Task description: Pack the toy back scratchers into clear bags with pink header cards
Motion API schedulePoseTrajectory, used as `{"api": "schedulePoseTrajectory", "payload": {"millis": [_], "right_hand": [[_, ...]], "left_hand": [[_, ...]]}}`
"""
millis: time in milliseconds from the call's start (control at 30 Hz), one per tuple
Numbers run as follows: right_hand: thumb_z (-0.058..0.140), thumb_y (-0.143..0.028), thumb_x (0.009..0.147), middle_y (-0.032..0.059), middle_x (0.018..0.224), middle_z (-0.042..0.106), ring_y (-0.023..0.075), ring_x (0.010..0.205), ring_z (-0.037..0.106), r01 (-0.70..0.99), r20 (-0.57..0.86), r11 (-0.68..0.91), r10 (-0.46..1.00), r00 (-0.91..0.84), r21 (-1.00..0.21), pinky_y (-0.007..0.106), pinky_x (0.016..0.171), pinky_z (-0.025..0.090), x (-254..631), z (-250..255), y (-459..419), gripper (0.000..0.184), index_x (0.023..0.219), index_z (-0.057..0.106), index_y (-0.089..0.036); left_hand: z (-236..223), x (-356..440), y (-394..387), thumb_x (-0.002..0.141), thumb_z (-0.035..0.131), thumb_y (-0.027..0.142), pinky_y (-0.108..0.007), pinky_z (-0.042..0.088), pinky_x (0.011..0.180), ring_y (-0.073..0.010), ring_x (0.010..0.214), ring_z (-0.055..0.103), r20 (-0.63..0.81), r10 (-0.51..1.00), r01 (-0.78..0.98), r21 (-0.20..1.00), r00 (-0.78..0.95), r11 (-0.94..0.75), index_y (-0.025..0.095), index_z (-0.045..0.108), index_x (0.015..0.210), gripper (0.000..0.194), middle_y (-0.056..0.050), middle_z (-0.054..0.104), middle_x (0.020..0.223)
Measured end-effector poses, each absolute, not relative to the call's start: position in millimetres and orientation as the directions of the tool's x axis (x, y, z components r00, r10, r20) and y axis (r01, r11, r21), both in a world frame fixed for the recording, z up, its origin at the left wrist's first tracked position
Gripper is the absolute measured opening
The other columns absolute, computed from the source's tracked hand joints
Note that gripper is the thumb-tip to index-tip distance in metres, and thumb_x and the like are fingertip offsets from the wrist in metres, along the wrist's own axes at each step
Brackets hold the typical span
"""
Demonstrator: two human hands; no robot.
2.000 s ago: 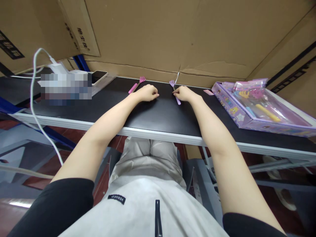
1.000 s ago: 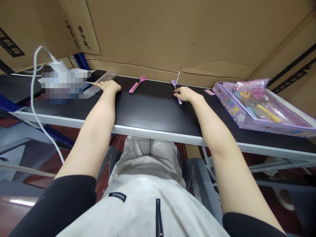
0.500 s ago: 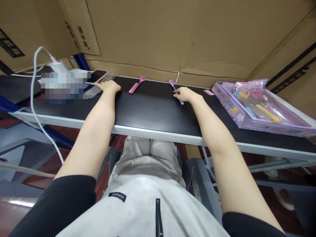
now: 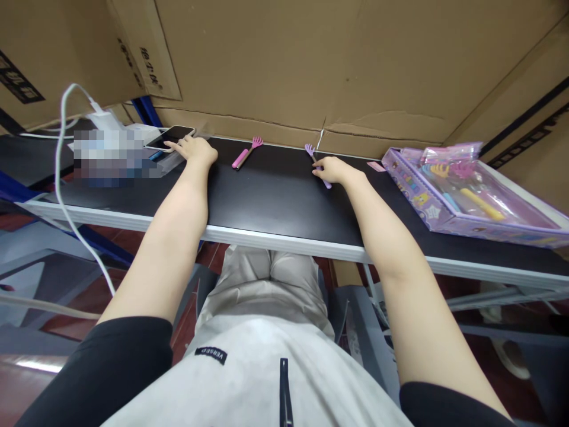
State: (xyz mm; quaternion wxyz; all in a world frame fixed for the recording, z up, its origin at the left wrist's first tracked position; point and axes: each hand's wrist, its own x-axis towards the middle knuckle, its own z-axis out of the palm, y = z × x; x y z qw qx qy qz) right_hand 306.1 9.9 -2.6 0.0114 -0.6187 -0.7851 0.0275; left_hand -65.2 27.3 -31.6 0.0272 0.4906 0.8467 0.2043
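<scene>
My left hand [image 4: 198,150] lies over the near right corner of a smartphone [image 4: 171,136] with a dark screen. Its fingers reach out across the phone, and the thumb is partly hidden. My right hand [image 4: 333,169] pinches the middle of a purple back scratcher [image 4: 310,150]. The scratcher's claw points to the back and its purple handle end shows below my fingers. Between my hands, a pink back scratcher [image 4: 240,158] with a metal shaft rests on the black tabletop [image 4: 275,198].
At right sits a purple display box [image 4: 427,204] with colourful back scratchers under clear plastic. A small pink card [image 4: 376,166] lies beside it. At left are a white charger [image 4: 106,120] with its cable and a blurred-out patch. Cardboard [image 4: 284,71] walls the back.
The phone has come down from a tilted position to lie flatter, and more of its screen shows. My left fingers have moved onto it. My right hand has stayed in place.
</scene>
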Motion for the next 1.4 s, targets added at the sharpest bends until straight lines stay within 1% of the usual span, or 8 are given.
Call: {"api": "schedulePoseTrajectory", "payload": {"millis": [200, 333, 467, 567, 767, 1000, 1200, 1400], "right_hand": [[0.063, -0.023, 0.112, 0.0189, 0.159, 0.071, 0.0321, 0.151, 0.067, 0.970, -0.005, 0.236, 0.972, -0.237, -0.049, 0.038, 0.127, 0.051, 303.8, -2.1, 8.2, 0.051, 0.161, 0.070, -0.013], [0.059, -0.030, 0.112, 0.0208, 0.164, 0.066, 0.0400, 0.155, 0.061, 0.949, 0.150, 0.312, 0.941, -0.303, -0.038, 0.057, 0.130, 0.048, 303.9, -8.0, 14.6, 0.052, 0.161, 0.070, -0.015], [0.062, -0.045, 0.112, 0.0224, 0.167, 0.062, 0.0441, 0.158, 0.057, 0.857, 0.308, 0.500, 0.841, -0.446, -0.124, 0.068, 0.130, 0.046, 297.9, -17.7, 21.7, 0.060, 0.166, 0.066, -0.019], [0.065, -0.053, 0.110, 0.0217, 0.172, 0.058, 0.0413, 0.160, 0.055, 0.758, 0.340, 0.628, 0.762, -0.552, -0.177, 0.063, 0.134, 0.043, 287.9, -23.5, 21.2, 0.072, 0.172, 0.057, -0.019], [0.076, -0.051, 0.103, 0.0214, 0.185, 0.040, 0.0446, 0.170, 0.041, 0.652, 0.394, 0.746, 0.644, -0.656, -0.135, 0.072, 0.131, 0.041, 264.2, -30.0, 7.1, 0.097, 0.185, 0.032, -0.023], [0.051, -0.022, 0.111, 0.0285, 0.166, 0.062, 0.0412, 0.154, 0.061, 0.707, 0.477, 0.707, 0.628, -0.615, -0.018, 0.066, 0.128, 0.041, 245.8, -31.0, -13.9, 0.062, 0.171, 0.050, -0.010], [0.049, -0.021, 0.111, 0.0170, 0.140, 0.079, 0.0326, 0.132, 0.077, 0.640, 0.575, 0.639, 0.738, -0.353, -0.427, 0.051, 0.119, 0.057, 243.0, -25.9, -8.9, 0.039, 0.143, 0.070, -0.017], [0.068, -0.027, 0.103, 0.0077, 0.125, 0.079, 0.0228, 0.108, 0.083, 0.244, 0.386, 0.394, 0.919, -0.085, -0.886, 0.036, 0.097, 0.069, 239.9, -20.3, 4.3, 0.022, 0.124, 0.069, -0.023]], "left_hand": [[-12.3, -45.5, 18.0, 0.088, 0.044, 0.089, -0.075, 0.017, 0.131, -0.0555, 0.166, 0.033, 0.320, 0.832, 0.822, 0.512, -0.452, 0.250, 0.011, 0.072, 0.147, 0.102, -0.023, 0.051, 0.177], [-4.5, -31.4, 22.1, 0.088, 0.053, 0.090, -0.068, 0.022, 0.130, -0.0495, 0.170, 0.028, 0.419, 0.847, 0.760, 0.649, -0.326, -0.029, 0.013, 0.075, 0.133, 0.092, -0.018, 0.065, 0.162], [-3.8, -14.1, 38.0, 0.092, 0.076, 0.054, -0.047, 0.023, 0.139, -0.0321, 0.165, 0.039, 0.501, 0.818, 0.630, 0.740, -0.283, -0.236, 0.022, 0.072, 0.107, 0.036, -0.009, 0.075, 0.142], [-5.4, 3.9, 44.4, 0.093, 0.073, 0.026, -0.047, 0.038, 0.135, -0.0278, 0.150, 0.055, 0.477, 0.840, 0.502, 0.809, -0.259, -0.305, 0.021, 0.067, 0.099, 0.010, -0.006, 0.075, 0.130], [-12.4, 32.3, 40.1, 0.098, 0.065, 0.020, -0.056, 0.061, 0.105, -0.0342, 0.129, 0.072, 0.302, 0.936, 0.184, 0.945, -0.182, -0.269, 0.020, 0.063, 0.104, 0.007, -0.007, 0.065, 0.108], [-25.3, 48.9, 32.6, 0.098, 0.068, 0.022, -0.055, 0.066, 0.107, -0.0284, 0.121, 0.072, 0.227, 0.974, 0.051, 0.973, -0.027, -0.225, 0.020, 0.064, 0.111, 0.013, -0.010, 0.071, 0.111], [-29.4, 47.8, 49.0, 0.109, 0.058, 0.046, -0.063, 0.059, 0.115, -0.0411, 0.158, 0.053, 0.357, 0.934, 0.231, 0.909, -0.009, -0.346, 0.029, 0.059, 0.155, 0.048, -0.016, 0.061, 0.163], [-34.2, 30.8, 44.8, 0.096, 0.070, 0.053, -0.073, 0.019, 0.139, -0.0451, 0.177, 0.022, 0.565, 0.777, 0.715, 0.418, 0.278, -0.561, 0.037, 0.045, 0.175, 0.085, -0.014, 0.041, 0.185]]}}
